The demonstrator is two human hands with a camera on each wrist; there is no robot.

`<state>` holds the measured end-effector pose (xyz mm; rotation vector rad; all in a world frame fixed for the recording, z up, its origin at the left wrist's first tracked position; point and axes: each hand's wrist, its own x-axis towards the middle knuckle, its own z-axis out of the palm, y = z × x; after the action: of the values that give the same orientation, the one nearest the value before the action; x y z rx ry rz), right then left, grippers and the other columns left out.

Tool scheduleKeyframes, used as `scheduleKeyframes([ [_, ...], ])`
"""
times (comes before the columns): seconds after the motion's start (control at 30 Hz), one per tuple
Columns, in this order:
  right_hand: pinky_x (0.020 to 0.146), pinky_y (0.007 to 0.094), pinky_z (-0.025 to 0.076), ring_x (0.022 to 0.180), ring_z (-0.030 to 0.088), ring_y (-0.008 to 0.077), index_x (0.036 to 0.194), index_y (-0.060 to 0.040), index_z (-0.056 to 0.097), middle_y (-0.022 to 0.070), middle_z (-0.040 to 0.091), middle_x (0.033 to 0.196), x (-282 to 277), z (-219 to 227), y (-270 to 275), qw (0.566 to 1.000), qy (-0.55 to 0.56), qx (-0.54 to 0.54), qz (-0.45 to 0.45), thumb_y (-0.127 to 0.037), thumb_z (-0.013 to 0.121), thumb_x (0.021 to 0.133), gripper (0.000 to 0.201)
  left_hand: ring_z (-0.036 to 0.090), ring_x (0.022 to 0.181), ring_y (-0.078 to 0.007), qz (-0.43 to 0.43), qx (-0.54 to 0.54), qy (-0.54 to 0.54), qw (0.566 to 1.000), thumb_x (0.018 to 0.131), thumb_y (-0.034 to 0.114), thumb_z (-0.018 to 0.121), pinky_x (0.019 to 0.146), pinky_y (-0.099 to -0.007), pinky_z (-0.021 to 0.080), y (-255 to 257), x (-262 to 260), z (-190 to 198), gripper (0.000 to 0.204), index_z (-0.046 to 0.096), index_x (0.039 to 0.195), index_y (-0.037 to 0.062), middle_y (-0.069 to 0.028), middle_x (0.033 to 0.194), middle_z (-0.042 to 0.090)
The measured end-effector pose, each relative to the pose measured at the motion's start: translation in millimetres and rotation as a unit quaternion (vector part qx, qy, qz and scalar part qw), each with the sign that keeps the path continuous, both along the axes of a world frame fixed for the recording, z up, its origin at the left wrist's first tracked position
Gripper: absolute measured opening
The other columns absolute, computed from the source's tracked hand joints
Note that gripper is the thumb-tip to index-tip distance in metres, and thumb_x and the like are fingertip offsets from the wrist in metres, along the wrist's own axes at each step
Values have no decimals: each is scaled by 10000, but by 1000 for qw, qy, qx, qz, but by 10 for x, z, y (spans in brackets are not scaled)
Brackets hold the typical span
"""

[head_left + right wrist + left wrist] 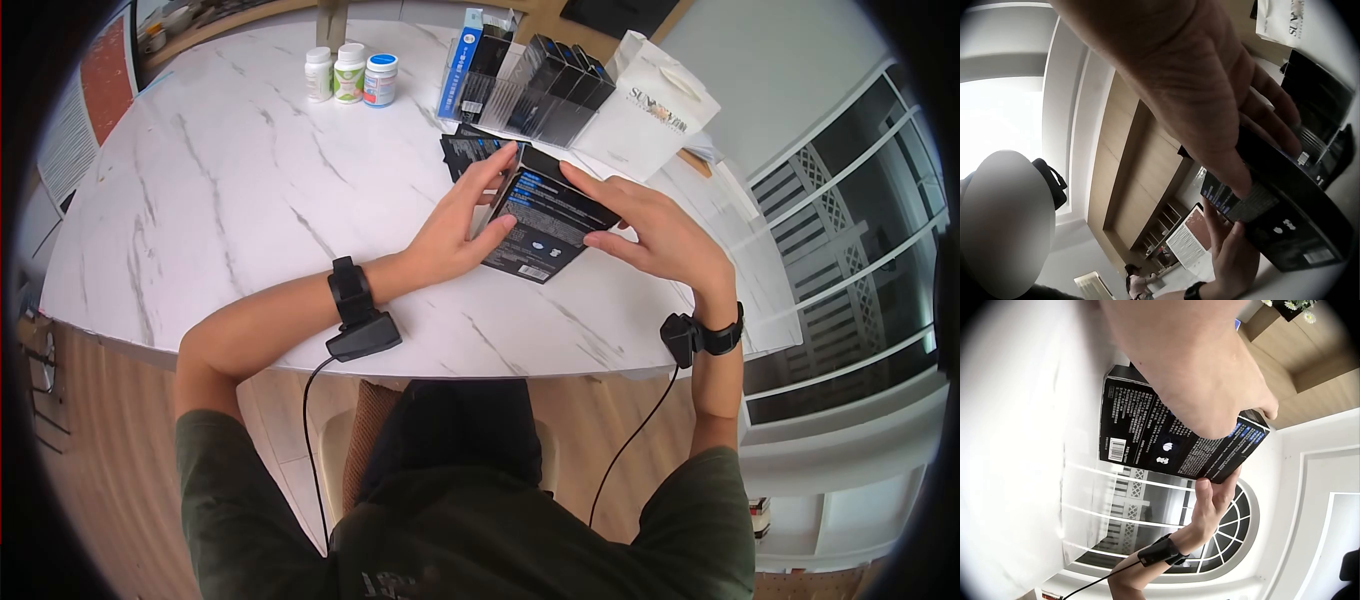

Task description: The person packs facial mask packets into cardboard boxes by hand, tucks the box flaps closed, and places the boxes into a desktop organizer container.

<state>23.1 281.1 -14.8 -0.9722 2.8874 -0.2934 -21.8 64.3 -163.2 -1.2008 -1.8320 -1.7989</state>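
A black box (545, 225) with white and blue print and a barcode stands tilted over the table, held from both sides. The left hand (455, 225) grips its left side, thumb on the printed face. On the right, the right hand (655, 230) pinches the upper corner between thumb and fingers. In the left wrist view the printed face of the box (1172, 428) shows, with the left hand (1197, 369) over its top and the right hand (1210, 509) beyond. The right wrist view shows the right hand (1210, 100) on the box (1285, 219). Flat black packages (465, 150) lie behind it.
A clear organizer (500, 100) with several black boxes and a blue-white box (458, 70) stands at the back. Beside it is a white paper bag (645, 110). Three bottles (349, 75) stand at the back left of the marble-patterned table (200, 210).
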Motion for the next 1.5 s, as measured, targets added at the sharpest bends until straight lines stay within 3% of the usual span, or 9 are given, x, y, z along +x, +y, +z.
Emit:
scheduleKeyframes([
  [0.23, 558, 323, 466, 559, 596, 235, 1400, -213, 336, 117, 628, 698, 70, -72, -33, 999, 50, 7, -8, -279, 710, 752, 751, 346, 1288, -260, -3, -16, 1, 1000, 853, 1, 516, 1025, -392, 328, 10, -6, 16, 696, 146, 1440, 64, -161, 1408, 305],
  [0.53, 575, 282, 486, 734, 605, 264, 1409, -186, 321, 150, 563, 1213, 24, -114, -64, 991, 106, -81, 11, -322, 769, 658, 885, 329, 1310, -292, -2, -21, -16, 1000, 818, -10, 507, 1033, -386, 317, 36, -14, -14, 734, 135, 1443, 86, -162, 1455, 242],
  [0.63, 600, 312, 505, 648, 617, 264, 1411, -204, 308, 139, 644, 987, 5, -153, -119, 987, 122, -105, 30, -310, 718, 726, 805, 305, 1324, -293, -8, -23, -26, 999, 818, -12, 507, 1037, -385, 308, 45, -21, -25, 746, 115, 1445, 87, -167, 1468, 215],
  [0.97, 702, 317, 505, 760, 645, 284, 1360, -187, 403, 158, 637, 1053, -179, 16, -121, 989, 55, -131, -46, -130, 591, 773, 620, 324, 1305, -295, -37, -19, -49, 998, 823, -11, 515, 1035, -397, 321, 68, -68, -74, 785, 43, 1443, 77, -199, 1429, 259],
  [1.07, 849, 297, 457, 922, 632, 226, 1259, -160, 534, 142, 639, 1084, -486, 165, 33, 961, 223, -165, 19, -156, 565, 799, 461, 331, 1298, -283, -31, -17, -56, 998, 828, -16, 497, 1041, -430, 311, 62, -74, -75, 786, 29, 1448, 102, -188, 1418, 266],
  [1.23, 755, 295, 483, 783, 633, 181, 1195, -131, 591, 148, 669, 876, -1103, 622, 155, 918, 313, -231, -75, -259, 567, 824, 393, 352, 1290, -274, -8, -26, -49, 998, 807, -43, 487, 1029, -427, 332, 64, -72, -86, 798, 37, 1448, 110, -164, 1428, 261],
  [1.3, 747, 305, 486, 797, 626, 215, 1184, -129, 600, 140, 659, 895, -1293, 771, 88, 891, 318, -244, -210, -241, 512, 830, 381, 357, 1286, -274, -12, -26, -52, 998, 807, -45, 486, 1027, -426, 335, 66, -70, -88, 794, 41, 1447, 108, -162, 1429, 259],
  [1.4, 712, 340, 513, 771, 651, 283, 1054, -9, 630, 198, 664, 873, -1823, 807, 36, 841, 443, -285, -122, -180, 520, 804, 323, 366, 1281, -273, -16, -29, -53, 998, 808, -49, 484, 1023, -424, 342, 62, -81, -95, 788, 48, 1447, 104, -160, 1431, 256],
  [1.5, 828, 399, 490, 906, 615, 377, 1072, -51, 635, 246, 623, 957, -2044, 810, -130, 838, 481, -185, -180, -210, 476, 781, 367, 368, 1280, -271, -18, -29, -53, 998, 810, -51, 481, 1020, -420, 345, 65, -80, -101, 780, 56, 1446, 102, -156, 1432, 255],
])
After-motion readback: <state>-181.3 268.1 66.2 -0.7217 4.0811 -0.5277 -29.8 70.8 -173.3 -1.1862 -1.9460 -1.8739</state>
